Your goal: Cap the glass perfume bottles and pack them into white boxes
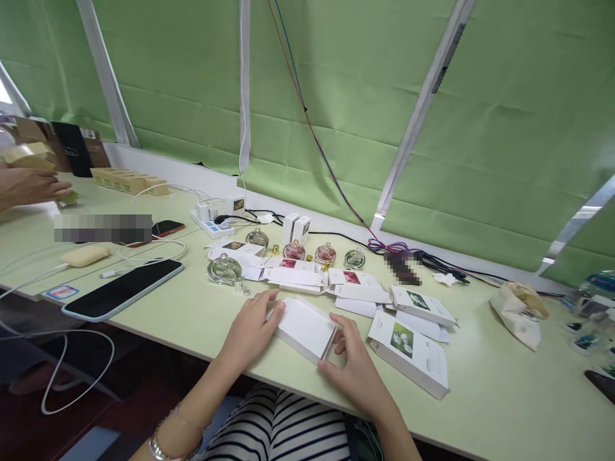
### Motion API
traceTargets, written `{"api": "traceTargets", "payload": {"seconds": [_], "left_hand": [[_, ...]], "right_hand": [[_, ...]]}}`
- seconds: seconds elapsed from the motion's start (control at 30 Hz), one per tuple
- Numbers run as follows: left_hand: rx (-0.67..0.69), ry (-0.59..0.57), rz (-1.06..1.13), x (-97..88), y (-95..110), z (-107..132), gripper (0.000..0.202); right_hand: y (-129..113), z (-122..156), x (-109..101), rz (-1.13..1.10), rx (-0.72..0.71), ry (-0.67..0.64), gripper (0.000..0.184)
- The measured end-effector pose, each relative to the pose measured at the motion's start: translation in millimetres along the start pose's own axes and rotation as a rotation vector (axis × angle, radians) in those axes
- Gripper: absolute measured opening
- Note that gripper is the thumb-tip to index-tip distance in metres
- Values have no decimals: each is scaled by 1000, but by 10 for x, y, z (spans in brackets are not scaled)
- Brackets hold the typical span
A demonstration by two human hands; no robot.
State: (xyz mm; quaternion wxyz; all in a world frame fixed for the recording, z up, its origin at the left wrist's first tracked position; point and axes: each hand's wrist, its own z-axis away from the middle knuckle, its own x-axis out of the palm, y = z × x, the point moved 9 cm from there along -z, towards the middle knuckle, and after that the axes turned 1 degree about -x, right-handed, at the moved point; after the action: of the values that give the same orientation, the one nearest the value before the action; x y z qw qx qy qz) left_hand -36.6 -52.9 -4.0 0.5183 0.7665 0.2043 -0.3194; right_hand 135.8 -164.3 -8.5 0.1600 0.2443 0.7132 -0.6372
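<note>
At lower centre, your left hand and right hand flank a plain white box on the counter, with round glass bottles mid-frame, printed cartons lower right, and a co-worker's hand far left.

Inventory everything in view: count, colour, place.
White box: one, white, near centre.
Picture boxes: five, white, beyond and right.
Round bottles: five, clear, pink or greenish, beyond.
Small caps: several, gold and silver, near bottles.
Small boxes: three, white, back centre.
Power strip: one, white and blue, back left.
Cables: many, mixed, left and back.
Phones: at least two, black, left.
Case: one, yellow, left.
Cartons: several, yellow, far left.
Cardboard: some, brown, far left.
Bag: one, beige, right.
Tissue: one, white, back right.
Containers: several, clear, right edge.
Tables: count unclear, pale green, underneath.
Curtains: several, green, behind.
Another person's hand: one, far left.
Clothing: striped, lap.
Left hand: one, white box's left end.
Right hand: one, white box's right end.
</note>
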Motion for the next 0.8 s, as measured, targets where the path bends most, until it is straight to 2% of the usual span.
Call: {"api": "traceTargets", "payload": {"seconds": [0.23,0.47,0.8], "left_hand": [[-30,-63,103,5,-29,-9,46],[-20,-81,366,3,-67,-11,49],[-30,-57,184,-46,-13,9,43]], "right_hand": [[-6,-9,0,2,-5,5,64],[-27,7,-4,-1,-1,-5,64],[-4,-3,-5,-1,28,-18,70]]}}
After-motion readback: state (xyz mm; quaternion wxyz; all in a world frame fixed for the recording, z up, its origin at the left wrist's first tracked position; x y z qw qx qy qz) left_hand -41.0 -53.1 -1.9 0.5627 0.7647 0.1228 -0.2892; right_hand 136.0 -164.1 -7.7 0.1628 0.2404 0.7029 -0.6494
